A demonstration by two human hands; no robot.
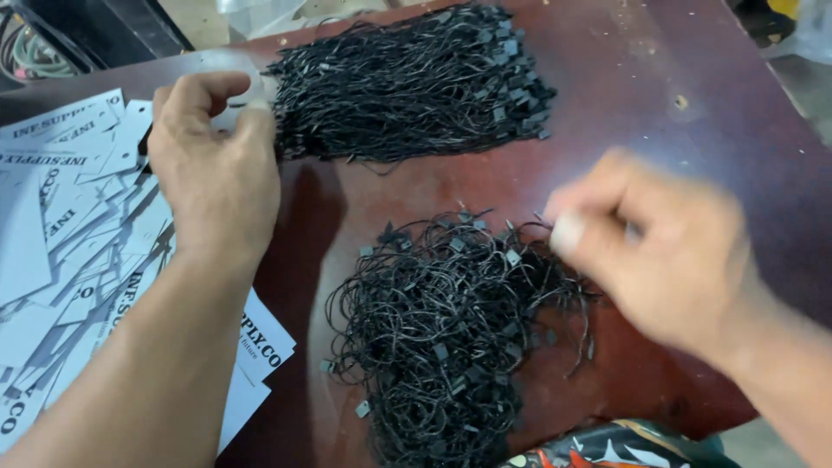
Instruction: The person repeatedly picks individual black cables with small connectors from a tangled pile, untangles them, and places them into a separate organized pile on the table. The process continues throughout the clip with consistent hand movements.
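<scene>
A dark red-brown wooden table [659,104] fills the view. At twelve o'clock lies a tidy bundle of black string loops with small square plastic ends [407,82], the strands running side by side and the square ends gathered toward its right edge. Below it, at about six o'clock, sits a loose tangled heap of the same black strings [442,329], its loops curling over one another with little grey-black squares scattered through it. A bare strip of table keeps the two piles apart.

At nine o'clock a spread of white rectangular card tags with black print [61,225] overlaps in a messy fan; black strings thread among some of them. The left forearm lies across this spread and hides part of it. At the bottom edge, near five o'clock, a scrap of colourful patterned cloth [615,446] shows.

The left hand [217,173] sits at ten o'clock, fingers curled narrow and pinched together at the left end of the tidy bundle, touching its strands. The right hand [667,251], at three o'clock, is blurred; its fingertips are drawn together just at the right edge of the tangled heap, and whether they grip a string I cannot tell.
</scene>
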